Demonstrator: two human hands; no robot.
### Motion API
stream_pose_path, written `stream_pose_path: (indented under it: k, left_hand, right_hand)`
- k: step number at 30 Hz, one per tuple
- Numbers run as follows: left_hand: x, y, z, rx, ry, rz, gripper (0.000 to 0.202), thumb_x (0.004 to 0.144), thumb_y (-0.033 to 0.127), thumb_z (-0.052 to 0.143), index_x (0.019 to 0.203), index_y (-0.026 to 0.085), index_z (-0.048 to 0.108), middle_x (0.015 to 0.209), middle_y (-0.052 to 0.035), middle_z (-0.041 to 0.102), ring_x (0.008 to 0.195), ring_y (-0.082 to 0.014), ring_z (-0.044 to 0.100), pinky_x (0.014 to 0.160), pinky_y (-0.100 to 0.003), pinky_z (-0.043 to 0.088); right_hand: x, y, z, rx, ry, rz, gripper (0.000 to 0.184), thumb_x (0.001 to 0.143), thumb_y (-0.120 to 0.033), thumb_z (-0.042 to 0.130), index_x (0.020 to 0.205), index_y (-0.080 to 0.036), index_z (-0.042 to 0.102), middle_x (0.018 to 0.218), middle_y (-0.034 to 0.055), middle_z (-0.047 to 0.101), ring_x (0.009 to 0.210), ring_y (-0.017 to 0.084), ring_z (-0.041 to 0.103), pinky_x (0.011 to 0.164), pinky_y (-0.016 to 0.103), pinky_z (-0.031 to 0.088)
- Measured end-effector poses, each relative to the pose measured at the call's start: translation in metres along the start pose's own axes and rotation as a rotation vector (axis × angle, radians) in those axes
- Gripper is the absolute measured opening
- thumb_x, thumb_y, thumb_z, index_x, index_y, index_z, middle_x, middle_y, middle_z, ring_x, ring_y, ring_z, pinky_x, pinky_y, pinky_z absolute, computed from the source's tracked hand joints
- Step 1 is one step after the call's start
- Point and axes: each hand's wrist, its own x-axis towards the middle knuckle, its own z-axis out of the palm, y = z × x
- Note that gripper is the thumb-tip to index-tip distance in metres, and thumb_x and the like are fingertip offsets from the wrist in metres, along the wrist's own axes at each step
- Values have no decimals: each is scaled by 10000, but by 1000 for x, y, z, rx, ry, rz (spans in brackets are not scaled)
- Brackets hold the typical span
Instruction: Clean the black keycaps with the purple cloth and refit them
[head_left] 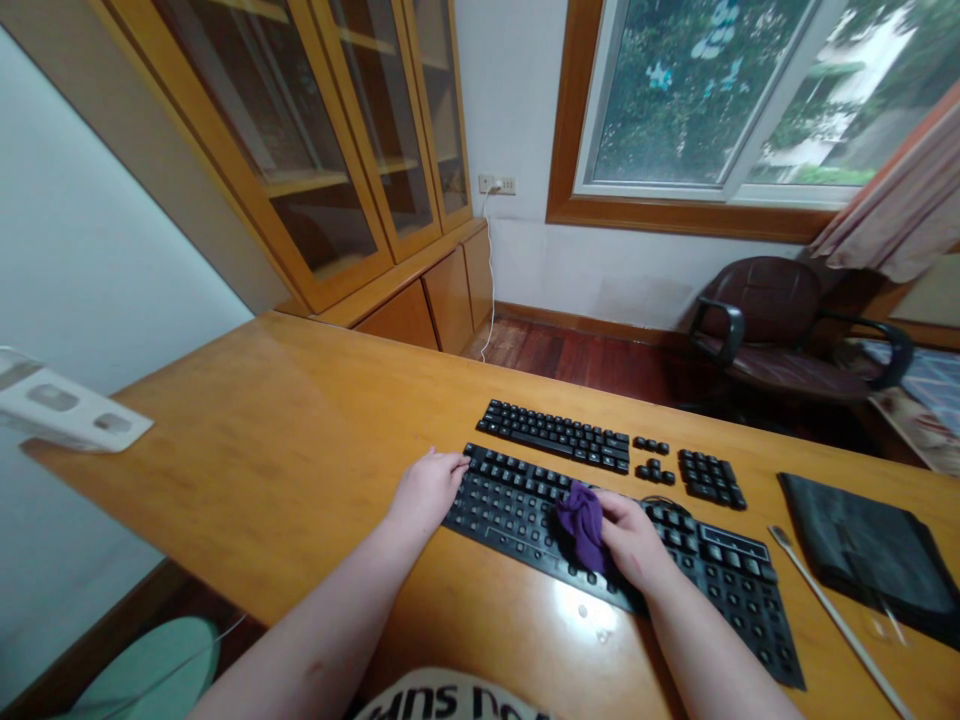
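A black keyboard [517, 508] lies on the desk, its lower rows mostly stripped to bare key stems while keys still show along its top edge. My left hand [429, 490] is closed at the keyboard's upper left corner, with thumb and fingers pinching the edge. Bunched in my right hand [634, 540] is a purple cloth [582, 525], which rests on the middle of the keyboard. Loose black keycaps [555, 432] are laid out behind it in keyboard order, with a number-pad block [711, 478] to the right. My right forearm hides part of the keyboard.
To the right lie a long thin stick [832, 612] and a folded black sheet or bag [870, 545]. A white perforated object [71, 405] stands at the desk's left edge. Beyond the desk [300, 430] are a glass-door cabinet [360, 130] and an armchair [780, 320].
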Motion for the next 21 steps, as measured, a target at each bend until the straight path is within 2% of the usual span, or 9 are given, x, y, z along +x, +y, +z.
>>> stream_pose_path:
  k: [6,13,18,21]
  left_hand:
    - [-9,11,0,139,22,44,234,847,236,492,1005,191,659,941,-79,719,795,-212,678,1033,-468,325]
    - [-18,15,5,138,51,67,272,835,232,513,1081,169,612,1124,-128,648,1023,-260,615,1064,-554,215]
    - [-10,4,9,2,80,1,214,855,258,489,960,206,668,982,-50,712,865,-196,669,1066,-432,303]
    - [-2,-3,8,-61,71,-54,193,844,292,512,883,227,689,949,-17,721,883,-192,665,1012,-359,390]
  right_hand:
    - [0,1,0,7,0,5,287,760,-423,595,807,-170,722,779,54,702,778,225,627,720,301,486]
    - [0,1,1,20,11,-3,273,751,-407,603,805,-167,722,768,51,699,763,218,624,716,298,486]
    - [0,4,0,23,1,-8,270,759,-399,597,813,-164,719,789,59,699,779,220,624,725,308,489]
    - [1,5,0,6,-9,-7,268,765,-394,590,820,-165,717,793,61,698,784,217,622,734,309,486]
